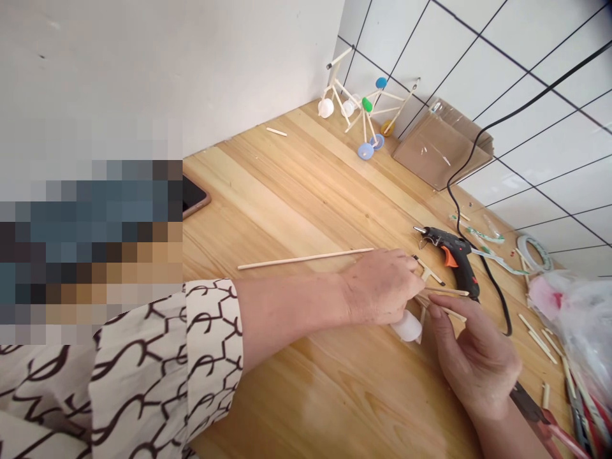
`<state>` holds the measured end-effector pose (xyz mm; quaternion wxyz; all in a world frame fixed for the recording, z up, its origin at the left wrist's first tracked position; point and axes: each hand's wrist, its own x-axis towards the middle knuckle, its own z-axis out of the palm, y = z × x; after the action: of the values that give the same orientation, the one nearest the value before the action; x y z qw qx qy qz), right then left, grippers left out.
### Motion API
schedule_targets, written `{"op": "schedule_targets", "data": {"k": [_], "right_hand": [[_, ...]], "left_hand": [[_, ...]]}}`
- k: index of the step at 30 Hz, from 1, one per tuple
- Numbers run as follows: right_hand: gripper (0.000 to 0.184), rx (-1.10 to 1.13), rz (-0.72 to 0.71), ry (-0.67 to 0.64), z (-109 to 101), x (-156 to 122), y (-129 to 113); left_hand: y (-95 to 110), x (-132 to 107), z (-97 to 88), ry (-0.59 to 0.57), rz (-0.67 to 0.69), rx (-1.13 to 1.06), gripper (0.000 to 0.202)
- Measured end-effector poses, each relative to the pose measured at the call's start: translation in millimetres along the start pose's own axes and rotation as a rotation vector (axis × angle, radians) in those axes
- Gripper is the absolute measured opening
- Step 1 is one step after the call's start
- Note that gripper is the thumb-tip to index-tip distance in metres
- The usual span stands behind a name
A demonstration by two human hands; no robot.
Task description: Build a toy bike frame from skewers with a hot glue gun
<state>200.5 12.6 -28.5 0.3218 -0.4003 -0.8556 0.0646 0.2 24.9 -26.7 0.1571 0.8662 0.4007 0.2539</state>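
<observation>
My left hand (pixel 385 284) reaches across the table with its fingers curled over a small stick model (pixel 428 271), most of which it hides. One dark-tipped crosspiece of the model shows past the knuckles, and a white round cap (pixel 408 326) sits just below the hand. Opposite it, my right hand (pixel 478 357) pinches a thin wooden stick (pixel 454 312) between thumb and forefinger, close against the model. Whether the stick touches the model is hidden by the fingers. A long wooden stick (pixel 306 258) lies beside my left wrist.
A black glue gun (pixel 449 255) with an orange trigger lies beyond my hands, its cord (pixel 473 159) running up the wall. Stick models with coloured caps (pixel 366 104) and a cardboard box (pixel 442 143) stand behind. Tape (pixel 534 253), a plastic bag (pixel 574 319) and pliers (pixel 579 408) crowd the right.
</observation>
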Motion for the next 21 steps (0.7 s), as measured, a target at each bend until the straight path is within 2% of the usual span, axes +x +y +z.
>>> {"op": "schedule_targets", "data": {"k": [5,15,21], "right_hand": [[0.018,-0.021,0.001,-0.009,0.1,1.5,-0.7],[0.022,0.032,0.036,0.012,1.9,-2.0,1.3],[0.019,-0.021,0.009,-0.002,-0.2,-0.8,0.3]], "left_hand": [[-0.9,0.0,1.0,0.010,0.005,-0.002,0.011],[-0.6,0.1,-0.1,-0.005,0.007,-0.008,0.012],[-1.4,-0.3,1.8,0.015,0.018,-0.007,0.013]]}}
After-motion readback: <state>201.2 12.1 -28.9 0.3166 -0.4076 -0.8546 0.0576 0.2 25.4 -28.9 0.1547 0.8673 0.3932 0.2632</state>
